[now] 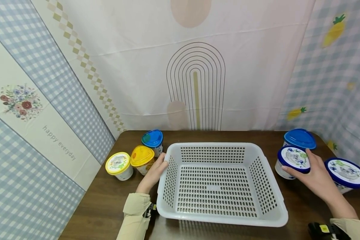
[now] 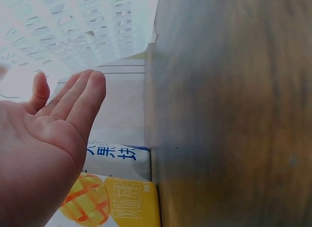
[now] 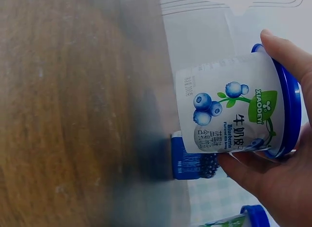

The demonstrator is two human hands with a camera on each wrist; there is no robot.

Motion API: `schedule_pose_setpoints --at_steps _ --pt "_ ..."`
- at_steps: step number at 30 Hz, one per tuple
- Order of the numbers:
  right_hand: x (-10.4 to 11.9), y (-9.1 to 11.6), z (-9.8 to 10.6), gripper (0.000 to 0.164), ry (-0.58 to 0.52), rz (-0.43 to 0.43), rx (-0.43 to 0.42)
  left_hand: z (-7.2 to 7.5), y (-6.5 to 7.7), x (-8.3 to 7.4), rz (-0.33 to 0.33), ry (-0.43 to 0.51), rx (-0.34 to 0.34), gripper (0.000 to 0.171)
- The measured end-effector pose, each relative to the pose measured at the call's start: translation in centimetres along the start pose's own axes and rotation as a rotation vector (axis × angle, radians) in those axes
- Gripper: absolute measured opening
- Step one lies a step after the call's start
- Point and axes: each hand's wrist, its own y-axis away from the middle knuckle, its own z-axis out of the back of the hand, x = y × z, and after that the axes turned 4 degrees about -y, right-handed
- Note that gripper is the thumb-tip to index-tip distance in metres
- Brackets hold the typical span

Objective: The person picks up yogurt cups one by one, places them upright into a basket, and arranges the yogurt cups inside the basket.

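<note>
1. Where the brown wood-grained table (image 1: pixel 87 216) comes closest to us, we see two pale khaki fabric sleeves (image 1: pixel 135 213) and a black strapped device (image 1: pixel 327 230) at the right wrist
2. Just beyond, we find the light-grey rectangular perforated plastic basket (image 1: pixel 222 219) resting on the table between both hands, its slotted floor and walls in plain sight
3. At the basket's left side we see the left hand (image 1: pixel 152 171), fingers extended rather than curled, against the outer wall near the rim; whether they bear weight, we cannot tell
4. To the right of the basket, we see the right hand (image 1: pixel 315 178) gripping the white blueberry-printed cup with a round dark-blue-edged lid (image 3: pixel 234 107), thumb at the lid's edge and fingers around the side; from the right wrist, we see its base apparently raised off the table
5. Beside that hand we see a larger white tub with an oval dark-blue-edged lid (image 1: pixel 346 173)
6. Left of the basket we count a round white cup with a yellow-rimmed lid (image 1: pixel 118 163), a mango-printed tub with a yellow rounded-triangular lid (image 1: pixel 142 156) and, farther back, a tub with a blue rounded-triangular lid (image 1: pixel 152 138)
7. Behind the gripped cup we see another blue-lidded tub (image 1: pixel 300 138)
8. Farthest from us hangs a pale printed fabric backdrop (image 1: pixel 132 66)
</note>
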Motion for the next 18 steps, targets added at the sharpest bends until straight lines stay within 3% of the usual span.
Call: schedule_pose_setpoints --at_steps 18 --pt "2.2 -0.1 1.6 0.114 -0.027 0.079 -0.032 -0.1 -0.3 0.6 -0.029 0.002 -0.027 0.024"
